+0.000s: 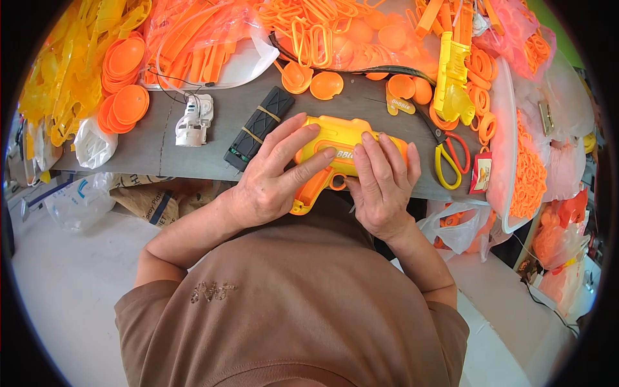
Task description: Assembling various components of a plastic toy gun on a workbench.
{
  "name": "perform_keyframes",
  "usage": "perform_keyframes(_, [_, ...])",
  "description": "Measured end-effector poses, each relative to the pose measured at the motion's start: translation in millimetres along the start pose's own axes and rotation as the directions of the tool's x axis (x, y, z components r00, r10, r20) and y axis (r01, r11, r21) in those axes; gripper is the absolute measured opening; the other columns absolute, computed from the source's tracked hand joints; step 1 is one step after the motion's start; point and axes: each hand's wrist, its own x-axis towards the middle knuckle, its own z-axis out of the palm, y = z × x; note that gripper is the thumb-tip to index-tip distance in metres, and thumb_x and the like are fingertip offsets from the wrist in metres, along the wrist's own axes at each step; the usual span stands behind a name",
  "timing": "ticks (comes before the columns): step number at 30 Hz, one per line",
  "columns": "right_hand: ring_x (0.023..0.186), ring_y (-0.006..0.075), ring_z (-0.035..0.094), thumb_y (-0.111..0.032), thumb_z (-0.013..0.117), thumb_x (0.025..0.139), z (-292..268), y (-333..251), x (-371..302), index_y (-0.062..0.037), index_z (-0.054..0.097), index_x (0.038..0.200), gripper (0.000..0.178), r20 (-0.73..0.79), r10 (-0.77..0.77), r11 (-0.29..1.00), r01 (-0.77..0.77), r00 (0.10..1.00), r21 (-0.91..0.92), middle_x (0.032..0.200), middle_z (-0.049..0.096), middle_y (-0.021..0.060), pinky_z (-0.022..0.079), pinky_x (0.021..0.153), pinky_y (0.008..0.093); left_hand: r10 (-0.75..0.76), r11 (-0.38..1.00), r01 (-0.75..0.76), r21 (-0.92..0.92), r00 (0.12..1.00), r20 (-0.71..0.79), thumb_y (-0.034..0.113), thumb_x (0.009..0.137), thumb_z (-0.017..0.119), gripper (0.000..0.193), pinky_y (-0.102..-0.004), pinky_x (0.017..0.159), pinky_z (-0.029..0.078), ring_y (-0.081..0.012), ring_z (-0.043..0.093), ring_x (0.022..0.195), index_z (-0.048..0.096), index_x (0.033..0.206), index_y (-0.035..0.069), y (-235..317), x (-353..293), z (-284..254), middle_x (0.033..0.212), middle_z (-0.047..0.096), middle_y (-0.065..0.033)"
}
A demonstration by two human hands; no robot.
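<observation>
A yellow and orange toy gun [327, 129] lies between my two hands at the near edge of the table, its handle slanting down to the left. My left hand [274, 174] grips its left end, with fingers spread over the top and side. On the other end, my right hand [385, 184] rests its fingers across the barrel, thumb near the orange trigger ring. Left of the gun sits a black battery-type pack [259, 129] bound with rubber bands. A white plastic mechanism [194, 120] with thin wires lies further left. Yellow-and-red-handled scissors [449, 155] are at the right.
Orange discs [124, 104] and yellow gun shells [71, 61] are piled at the far left. Orange strips [193, 55], loops and cups fill the back. A yellow part [454, 77] stands behind the scissors. A white tub [506, 155] of small orange rings borders the right.
</observation>
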Motion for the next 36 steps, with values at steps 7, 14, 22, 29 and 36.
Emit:
perform_keyframes(7, [0.121,0.0291,0.047,-0.022,0.069,0.083,4,9,-9,-0.0002,0.041,0.135,0.062,-0.140,0.409,0.778,-0.265,0.902,0.569,0.138,0.042,0.0166,0.033,0.104,0.0444,-0.073,0.994,0.060,-0.091,0.986,-0.147,-0.010,0.073,0.065,0.043,-0.0422,0.090,0.050,-0.0403,0.055,0.110,0.060,0.115,0.001,3,7,6,0.118,0.054,-0.0203])
perform_keyframes(14, [0.112,0.0349,0.051,-0.013,0.078,0.066,-43,-10,44,-0.0002,0.049,0.122,0.064,-0.096,0.280,0.715,-0.141,0.955,0.685,0.128,0.045,0.0223,0.044,0.093,0.0403,-0.445,0.567,0.298,-0.768,0.895,0.019,-0.015,0.078,0.059,0.068,-0.0380,0.101,0.043,-0.0271,0.049,0.122,0.030,0.138,-0.001,14,-2,25,0.133,0.044,-0.0179])
perform_keyframes(22, [0.104,0.0321,0.051,-0.009,0.073,0.064,16,-52,68,-0.0095,0.053,0.121,0.061,-0.136,-0.040,0.974,0.069,0.990,0.215,0.117,0.049,0.0181,0.040,0.089,0.0460,-0.520,0.709,0.161,-0.687,0.777,-0.354,0.004,0.094,0.045,0.034,-0.0376,0.099,0.040,-0.0241,0.052,0.114,0.040,0.126,-0.007,8,0,-25,0.124,0.051,-0.0191])
perform_keyframes(29, [0.103,0.0359,0.053,0.000,0.063,0.078,5,-38,79,0.0015,0.056,0.109,0.032,-0.110,0.100,0.860,-0.030,0.989,0.510,0.111,0.053,0.0196,0.044,0.088,0.0430,-0.282,0.915,0.216,-0.341,0.947,-0.156,0.032,0.085,0.066,0.053,-0.0428,0.096,0.040,-0.0349,0.053,0.109,0.051,0.120,-0.005,-5,4,-31,0.118,0.054,-0.0198])
perform_keyframes(36, [0.065,0.0306,0.061,-0.011,0.064,0.083,21,29,142,0.0005,0.058,0.087,0.014,0.004,0.184,0.964,-0.181,0.983,0.192,0.080,0.059,0.0132,0.049,0.057,0.0398,-0.103,0.994,0.103,-0.025,0.995,0.002,0.017,0.067,0.076,0.047,-0.0444,0.093,0.039,-0.0314,0.054,0.103,0.061,0.110,0.003,5,27,-26,0.111,0.058,-0.0138])
